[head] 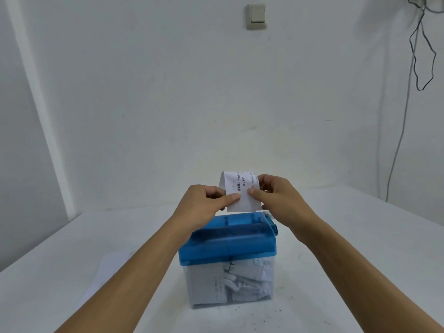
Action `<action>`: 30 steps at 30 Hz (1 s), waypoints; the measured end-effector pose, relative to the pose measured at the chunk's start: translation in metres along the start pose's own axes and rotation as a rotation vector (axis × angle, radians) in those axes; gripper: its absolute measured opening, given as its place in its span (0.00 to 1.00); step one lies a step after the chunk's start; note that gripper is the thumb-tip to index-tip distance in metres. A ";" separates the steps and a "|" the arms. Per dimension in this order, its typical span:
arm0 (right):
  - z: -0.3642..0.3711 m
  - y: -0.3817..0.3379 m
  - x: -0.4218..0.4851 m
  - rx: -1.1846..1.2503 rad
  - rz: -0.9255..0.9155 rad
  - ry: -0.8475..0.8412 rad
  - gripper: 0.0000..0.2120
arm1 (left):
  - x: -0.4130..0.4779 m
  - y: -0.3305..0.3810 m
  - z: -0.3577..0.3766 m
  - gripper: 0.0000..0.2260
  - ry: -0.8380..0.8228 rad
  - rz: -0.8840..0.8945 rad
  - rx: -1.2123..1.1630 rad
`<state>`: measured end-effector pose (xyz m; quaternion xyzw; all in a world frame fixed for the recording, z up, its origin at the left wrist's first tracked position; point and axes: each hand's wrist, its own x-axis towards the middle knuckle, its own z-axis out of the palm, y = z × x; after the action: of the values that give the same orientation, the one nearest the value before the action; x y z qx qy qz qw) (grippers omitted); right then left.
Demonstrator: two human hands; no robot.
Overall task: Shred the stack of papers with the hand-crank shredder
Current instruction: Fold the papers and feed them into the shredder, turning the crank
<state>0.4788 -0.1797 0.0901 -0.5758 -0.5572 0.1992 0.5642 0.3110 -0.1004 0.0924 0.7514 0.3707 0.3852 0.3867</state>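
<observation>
The shredder [228,239] has a translucent blue top and a clear bin [230,287] holding white paper strips; it stands on the white table in front of me. Its crank hub [274,228] shows at the top right corner. A printed sheet of paper [242,200], curled over at its top, is held upright just above the shredder's top. My left hand [206,203] pinches the sheet's left edge. My right hand [278,195] pinches its right edge. A stack of white papers [113,267] lies flat on the table left of the shredder, partly hidden by my left forearm.
The white table [360,248] runs to a white wall. A light switch [256,16] sits high on the wall, and black cables [422,56] hang at the upper right. Small dark specks dot the table near the shredder's base.
</observation>
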 end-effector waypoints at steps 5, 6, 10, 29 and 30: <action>0.005 0.010 0.000 -0.141 -0.038 0.007 0.03 | 0.002 -0.009 -0.005 0.09 -0.064 0.044 0.165; 0.007 0.012 -0.001 -0.171 -0.044 0.004 0.03 | 0.002 -0.010 -0.006 0.09 -0.073 0.046 0.187; 0.009 0.024 -0.004 -0.261 -0.051 0.001 0.04 | -0.004 -0.014 -0.003 0.09 -0.092 0.072 0.276; -0.005 0.023 -0.008 -0.224 0.009 0.043 0.05 | -0.005 -0.021 -0.002 0.12 -0.082 0.079 0.275; -0.006 0.021 -0.009 -0.226 0.015 0.043 0.05 | -0.005 -0.021 -0.002 0.12 -0.085 0.079 0.273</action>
<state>0.4903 -0.1849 0.0696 -0.6438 -0.5598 0.1270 0.5060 0.3013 -0.0953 0.0735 0.8266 0.3734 0.3140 0.2808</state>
